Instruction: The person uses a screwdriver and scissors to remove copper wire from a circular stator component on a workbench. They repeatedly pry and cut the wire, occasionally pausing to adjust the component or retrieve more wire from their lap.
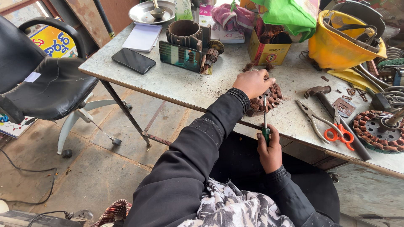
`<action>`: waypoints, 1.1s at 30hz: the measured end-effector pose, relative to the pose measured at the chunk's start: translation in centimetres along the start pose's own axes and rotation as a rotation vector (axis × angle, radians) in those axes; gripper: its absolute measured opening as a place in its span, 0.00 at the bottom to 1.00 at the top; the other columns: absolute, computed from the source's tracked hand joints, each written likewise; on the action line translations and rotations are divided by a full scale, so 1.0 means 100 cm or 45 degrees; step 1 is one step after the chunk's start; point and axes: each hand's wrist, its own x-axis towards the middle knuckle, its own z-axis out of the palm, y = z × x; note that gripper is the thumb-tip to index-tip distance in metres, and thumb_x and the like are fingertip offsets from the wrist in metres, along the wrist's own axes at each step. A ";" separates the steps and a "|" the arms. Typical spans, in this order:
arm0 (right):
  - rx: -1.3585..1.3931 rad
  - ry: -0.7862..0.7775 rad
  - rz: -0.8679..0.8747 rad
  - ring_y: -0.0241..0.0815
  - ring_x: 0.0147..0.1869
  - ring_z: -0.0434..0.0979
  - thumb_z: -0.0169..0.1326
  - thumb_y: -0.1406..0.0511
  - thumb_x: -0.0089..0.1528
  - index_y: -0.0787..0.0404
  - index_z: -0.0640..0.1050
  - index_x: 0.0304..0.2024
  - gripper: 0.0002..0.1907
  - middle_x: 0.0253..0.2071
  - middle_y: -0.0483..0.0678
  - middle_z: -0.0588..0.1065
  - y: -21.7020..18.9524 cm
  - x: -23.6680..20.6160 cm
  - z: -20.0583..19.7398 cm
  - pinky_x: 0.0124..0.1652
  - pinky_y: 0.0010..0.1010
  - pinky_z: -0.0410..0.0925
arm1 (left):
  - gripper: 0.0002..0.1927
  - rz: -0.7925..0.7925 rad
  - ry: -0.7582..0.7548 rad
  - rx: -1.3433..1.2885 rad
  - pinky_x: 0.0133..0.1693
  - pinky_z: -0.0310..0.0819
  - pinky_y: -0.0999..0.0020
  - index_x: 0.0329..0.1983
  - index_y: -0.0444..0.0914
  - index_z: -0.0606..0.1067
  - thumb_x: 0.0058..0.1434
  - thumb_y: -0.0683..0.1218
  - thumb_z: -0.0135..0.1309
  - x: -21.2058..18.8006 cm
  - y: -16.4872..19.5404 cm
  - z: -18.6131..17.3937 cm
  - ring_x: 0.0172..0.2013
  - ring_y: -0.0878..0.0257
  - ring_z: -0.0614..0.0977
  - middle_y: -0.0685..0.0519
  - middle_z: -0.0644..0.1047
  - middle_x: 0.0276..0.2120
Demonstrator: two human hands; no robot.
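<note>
1. Left hand [253, 83], centre of frame, lies curled over the top of a round motor stator [266, 100] wound with copper coils, pressing it down and gripping its upper edge.
2. Right hand [269, 151], just below centre, is closed in a fist around the green handle of a screwdriver [265, 120]; the shaft points up into the stator's coils.
3. Stator sits at the near edge of the grey tabletop [176, 82], partly hidden under the left hand.
4. Right of the stator: pliers [311, 117], orange-handled scissors [340, 133] and a hammer [326, 98], lying close together.
5. Far right edge of frame: a second wound stator [378, 131], well apart from the first.
6. Upper right: a yellow hard hat [341, 42] turned upside down.
7. Upper centre: a small cardboard box [269, 51], a green cloth [290, 14] above it.
8. Upper left of the tabletop: a black phone [133, 60], a white notepad [143, 37] and a metal plate [147, 13].
9. Left of frame, on the floor: a black office chair [46, 84].
</note>
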 end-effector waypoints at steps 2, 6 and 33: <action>0.001 0.000 0.004 0.33 0.24 0.71 0.51 0.63 0.69 0.59 0.66 0.64 0.22 0.25 0.44 0.71 -0.001 0.000 0.000 0.27 0.27 0.66 | 0.26 -0.005 -0.009 -0.001 0.52 0.74 0.53 0.50 0.46 0.79 0.64 0.67 0.44 0.000 0.000 0.000 0.46 0.55 0.84 0.51 0.84 0.40; 0.009 -0.010 0.006 0.33 0.25 0.71 0.51 0.63 0.69 0.59 0.66 0.64 0.22 0.25 0.44 0.71 -0.002 -0.001 -0.002 0.27 0.27 0.66 | 0.27 -0.005 -0.005 0.010 0.52 0.74 0.52 0.51 0.46 0.78 0.64 0.67 0.44 0.001 -0.001 0.004 0.47 0.55 0.84 0.50 0.83 0.41; -0.349 0.328 -0.102 0.44 0.40 0.80 0.57 0.62 0.68 0.56 0.72 0.64 0.22 0.39 0.53 0.79 -0.004 -0.036 -0.081 0.42 0.33 0.71 | 0.28 0.029 0.043 -0.017 0.54 0.73 0.54 0.54 0.45 0.78 0.65 0.68 0.44 0.002 -0.010 0.018 0.49 0.52 0.83 0.48 0.83 0.45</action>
